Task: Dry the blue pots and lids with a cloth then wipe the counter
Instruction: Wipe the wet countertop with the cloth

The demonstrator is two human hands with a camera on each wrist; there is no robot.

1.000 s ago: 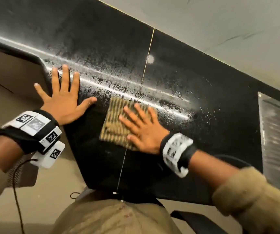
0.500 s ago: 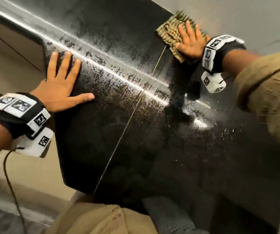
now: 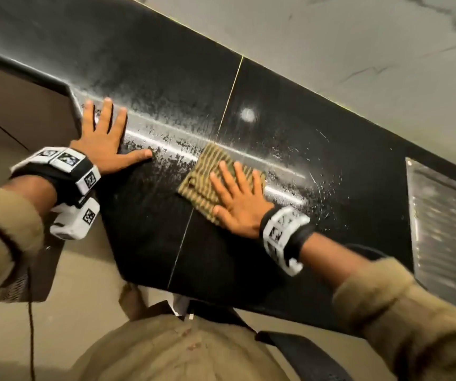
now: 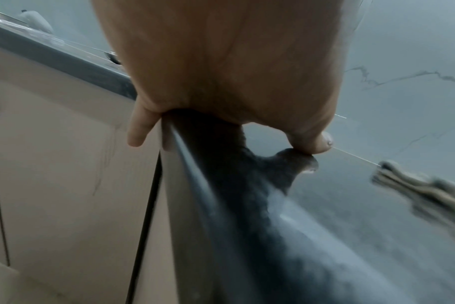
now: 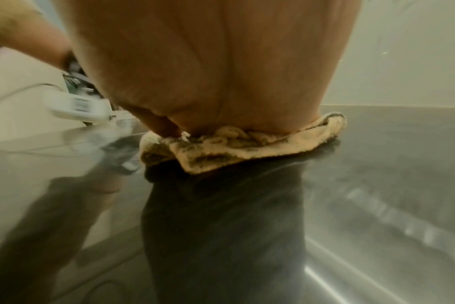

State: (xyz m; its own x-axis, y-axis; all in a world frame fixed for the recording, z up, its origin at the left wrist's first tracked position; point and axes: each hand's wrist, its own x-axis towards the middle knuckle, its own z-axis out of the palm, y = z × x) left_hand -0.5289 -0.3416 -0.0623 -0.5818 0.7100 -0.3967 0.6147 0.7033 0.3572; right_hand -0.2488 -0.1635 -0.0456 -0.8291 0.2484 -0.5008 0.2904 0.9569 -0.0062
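The right hand point(image 3: 239, 200), fingers flat in an open grip, has dragged the striped tan cloth point(image 3: 207, 180) back from twelve o'clock to the glossy black worktop point(image 3: 150, 243) centre, the open left hand point(image 3: 105, 144) staying braced at nine o'clock, so wiping continues toward the wet streaks.

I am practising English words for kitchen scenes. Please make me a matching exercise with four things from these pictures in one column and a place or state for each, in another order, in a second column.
Things
1. cloth
2. left hand
3. right hand
4. counter

Place or state
A. black, with wet streaks
B. flat on the bare counter near its corner
C. striped, lying across the thin seam line
D. pressing the cloth with straight fingers

Pairs: 1-C, 2-B, 3-D, 4-A
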